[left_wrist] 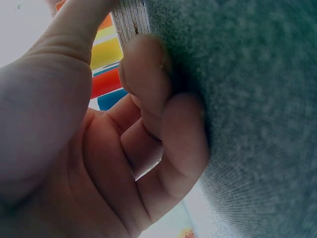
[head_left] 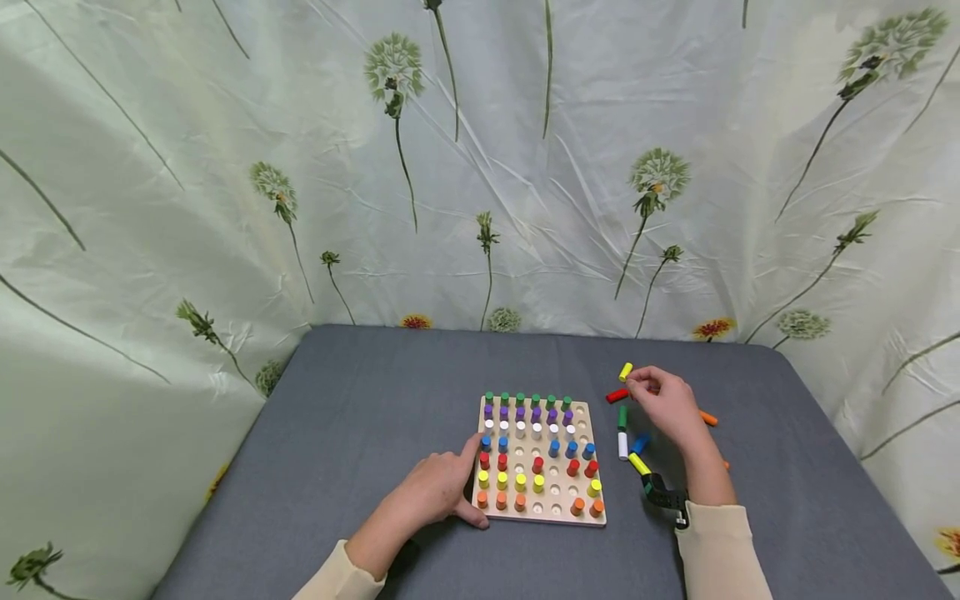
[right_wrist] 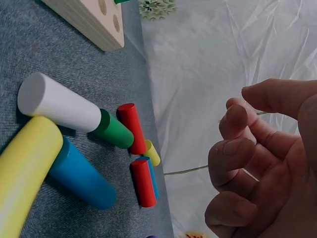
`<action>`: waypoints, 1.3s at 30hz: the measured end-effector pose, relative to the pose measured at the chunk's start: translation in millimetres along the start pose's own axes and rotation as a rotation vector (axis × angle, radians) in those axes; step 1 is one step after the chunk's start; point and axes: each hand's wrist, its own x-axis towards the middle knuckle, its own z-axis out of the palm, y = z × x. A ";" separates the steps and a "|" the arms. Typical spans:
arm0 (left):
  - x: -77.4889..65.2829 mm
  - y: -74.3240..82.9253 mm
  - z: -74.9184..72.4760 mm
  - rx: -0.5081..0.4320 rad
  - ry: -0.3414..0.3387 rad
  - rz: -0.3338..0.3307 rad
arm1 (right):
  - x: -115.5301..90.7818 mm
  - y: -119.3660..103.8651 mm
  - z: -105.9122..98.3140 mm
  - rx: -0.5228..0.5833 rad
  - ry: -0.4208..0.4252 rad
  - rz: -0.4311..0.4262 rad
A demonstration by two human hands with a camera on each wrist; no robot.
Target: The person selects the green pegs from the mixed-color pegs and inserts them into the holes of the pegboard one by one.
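Observation:
A wooden pegboard (head_left: 528,518) holds rows of green, purple, white, blue, red, yellow and orange pegs, with several bare holes towards its middle and right. My left hand (head_left: 435,487) holds the board by its left side, the thumb at the near left corner. In the left wrist view its other fingers (left_wrist: 185,144) bend beside the board's edge, against the table. Right of the board, my right hand (head_left: 673,408) hovers over loose pegs, nearest a yellow peg (head_left: 626,372) and a red peg (head_left: 617,396). Nothing shows between its thumb and loosely bent fingers in the right wrist view.
Beside the board lie a green peg (head_left: 622,417), a white peg (head_left: 622,445), a blue peg (head_left: 640,443) and another yellow peg (head_left: 639,463). An orange peg (head_left: 708,417) is beyond the right hand. Flower-printed cloth (head_left: 525,167) hangs behind the grey table (head_left: 360,417).

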 end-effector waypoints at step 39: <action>0.7 -2.3 2.9 0.001 0.021 0.028 | 7.0 34.1 14.5 -0.103 -0.171 0.221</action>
